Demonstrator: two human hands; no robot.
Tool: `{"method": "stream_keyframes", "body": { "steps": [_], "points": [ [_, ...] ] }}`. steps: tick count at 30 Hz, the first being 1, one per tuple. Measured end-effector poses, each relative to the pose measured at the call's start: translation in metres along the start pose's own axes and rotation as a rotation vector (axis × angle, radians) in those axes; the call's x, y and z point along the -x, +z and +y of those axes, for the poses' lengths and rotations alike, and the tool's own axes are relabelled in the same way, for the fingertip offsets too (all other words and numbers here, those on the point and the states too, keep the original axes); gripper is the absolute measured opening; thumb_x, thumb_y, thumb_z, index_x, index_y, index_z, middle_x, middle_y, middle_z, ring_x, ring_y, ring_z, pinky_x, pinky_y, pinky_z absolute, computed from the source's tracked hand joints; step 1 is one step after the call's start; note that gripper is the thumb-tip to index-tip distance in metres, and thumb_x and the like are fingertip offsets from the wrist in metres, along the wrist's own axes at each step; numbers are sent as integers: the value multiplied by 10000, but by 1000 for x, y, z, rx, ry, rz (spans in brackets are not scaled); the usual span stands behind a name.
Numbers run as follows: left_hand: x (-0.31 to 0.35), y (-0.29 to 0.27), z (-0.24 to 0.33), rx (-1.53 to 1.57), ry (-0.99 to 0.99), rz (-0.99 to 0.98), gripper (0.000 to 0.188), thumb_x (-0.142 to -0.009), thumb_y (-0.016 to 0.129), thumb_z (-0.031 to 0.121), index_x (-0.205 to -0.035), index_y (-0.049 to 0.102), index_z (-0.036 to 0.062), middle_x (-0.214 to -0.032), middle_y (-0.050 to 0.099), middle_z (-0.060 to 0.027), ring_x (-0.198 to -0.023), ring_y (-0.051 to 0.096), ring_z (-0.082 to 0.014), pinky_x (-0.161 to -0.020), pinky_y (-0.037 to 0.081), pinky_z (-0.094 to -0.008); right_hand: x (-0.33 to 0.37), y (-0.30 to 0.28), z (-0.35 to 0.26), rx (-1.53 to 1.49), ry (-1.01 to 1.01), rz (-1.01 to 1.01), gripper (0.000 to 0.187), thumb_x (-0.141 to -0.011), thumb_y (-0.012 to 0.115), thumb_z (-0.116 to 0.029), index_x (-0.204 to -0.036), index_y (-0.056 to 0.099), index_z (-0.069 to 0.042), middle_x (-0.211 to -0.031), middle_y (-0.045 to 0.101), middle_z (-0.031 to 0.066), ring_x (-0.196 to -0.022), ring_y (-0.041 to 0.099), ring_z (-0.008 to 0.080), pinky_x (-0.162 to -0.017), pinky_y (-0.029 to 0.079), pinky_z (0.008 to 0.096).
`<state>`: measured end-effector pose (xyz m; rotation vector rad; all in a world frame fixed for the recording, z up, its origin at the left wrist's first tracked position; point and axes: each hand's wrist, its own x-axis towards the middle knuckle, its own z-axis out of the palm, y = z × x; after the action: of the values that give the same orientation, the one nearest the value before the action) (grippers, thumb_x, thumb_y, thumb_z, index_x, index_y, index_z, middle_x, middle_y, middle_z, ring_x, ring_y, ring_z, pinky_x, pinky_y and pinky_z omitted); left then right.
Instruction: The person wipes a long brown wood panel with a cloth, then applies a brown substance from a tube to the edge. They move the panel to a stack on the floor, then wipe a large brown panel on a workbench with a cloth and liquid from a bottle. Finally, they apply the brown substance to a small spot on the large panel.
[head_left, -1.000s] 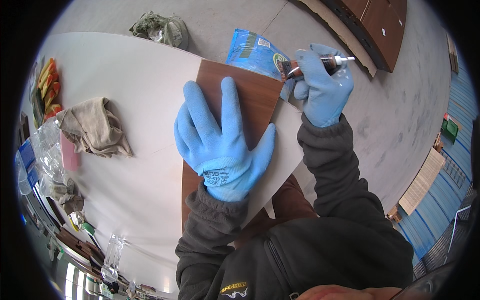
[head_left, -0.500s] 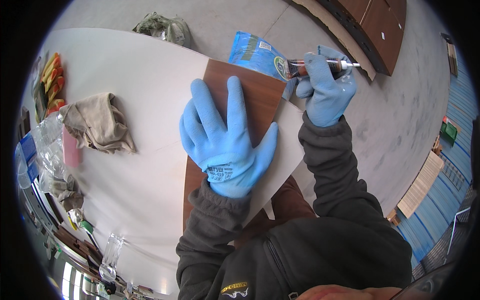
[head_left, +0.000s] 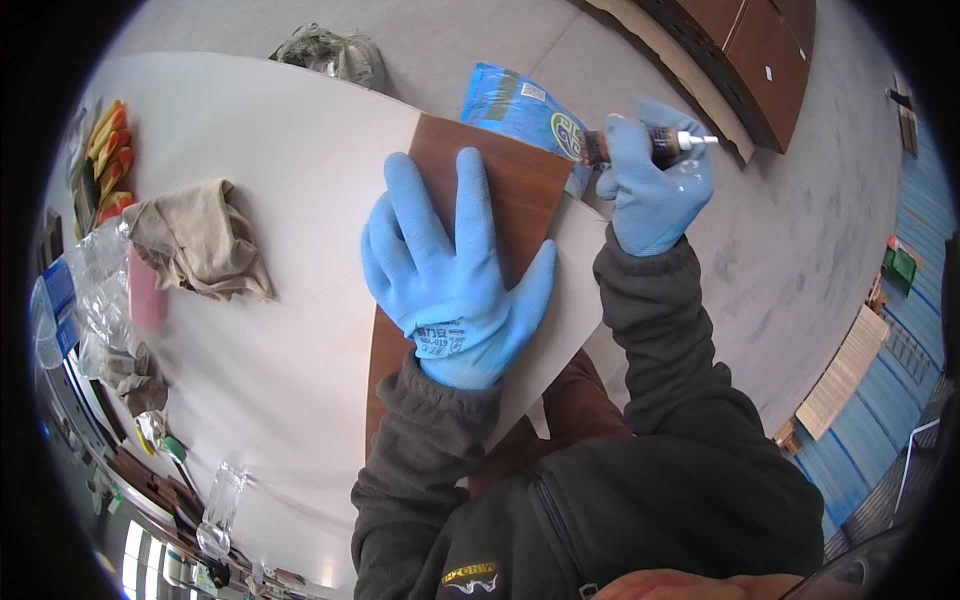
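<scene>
Brown nozzle bottle (head_left: 663, 143), gripped in the right hand (head_left: 655, 197), is sitting slightly more level than a second ago yet seemingly coming no nearer the wood-grain board (head_left: 522, 190), which is lying on a white table (head_left: 290, 375) partly covered by the splayed, ungripping left hand (head_left: 452, 272), a blue packet (head_left: 505, 100) showing beyond its far end and a beige cloth (head_left: 195, 240) lying well apart.

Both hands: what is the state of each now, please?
Left hand: open, fingers spread on the board.
Right hand: closed, holding the bottle.
</scene>
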<state>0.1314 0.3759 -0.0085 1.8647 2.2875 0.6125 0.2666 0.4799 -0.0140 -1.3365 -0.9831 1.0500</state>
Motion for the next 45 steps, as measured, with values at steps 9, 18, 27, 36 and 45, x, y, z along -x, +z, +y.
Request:
{"method": "stream_keyframes", "body": {
  "steps": [9, 18, 27, 36, 45],
  "points": [
    [1, -3, 5, 55, -24, 41, 886, -774, 777, 493, -1542, 527, 127, -1617, 350, -322, -1347, 432, -470, -1124, 323, -603, -3, -38, -21, 12, 37, 43, 371, -911, 794, -84, -1199, 608, 58, -899, 716, 138, -626, 664, 134, -547, 545, 255],
    [44, -49, -18, 317, -71, 217, 855, -826, 789, 387, -1565, 487, 81, -1582, 393, -344, -1458, 363, -559, -1194, 300, -607, 55, -3, -100, 185, -347, -596, 388, -892, 825, 21, -1225, 629, -8, -998, 690, 55, -914, 675, 127, -829, 559, 274],
    [249, -136, -68, 126, -406, -197, 995, -833, 760, 573, -1619, 385, 91, -1629, 311, -353, -1497, 290, -578, -1206, 250, -656, 203, 128, -126, 102, 544, -1083, 283, -890, 802, -32, -1125, 660, 36, -882, 681, 60, -668, 651, 102, -583, 559, 253],
    [308, -106, -97, 220, -328, 21, 861, -837, 714, 617, -1500, 533, 99, -1587, 399, -270, -1498, 328, -515, -1219, 275, -625, 383, 341, -83, 245, 614, -1517, 293, -977, 743, -319, -1029, 646, -48, -880, 739, 116, -562, 665, 151, -470, 464, 268],
    [314, -80, -107, 352, -373, 198, 832, -861, 688, 600, -1500, 523, 93, -1583, 403, -265, -1494, 332, -504, -1217, 276, -637, 512, 525, -17, -92, 1291, -1194, 452, -1115, 478, -473, -1155, 668, -65, -989, 748, 106, -706, 663, 144, -538, 494, 254]
  ]
}}
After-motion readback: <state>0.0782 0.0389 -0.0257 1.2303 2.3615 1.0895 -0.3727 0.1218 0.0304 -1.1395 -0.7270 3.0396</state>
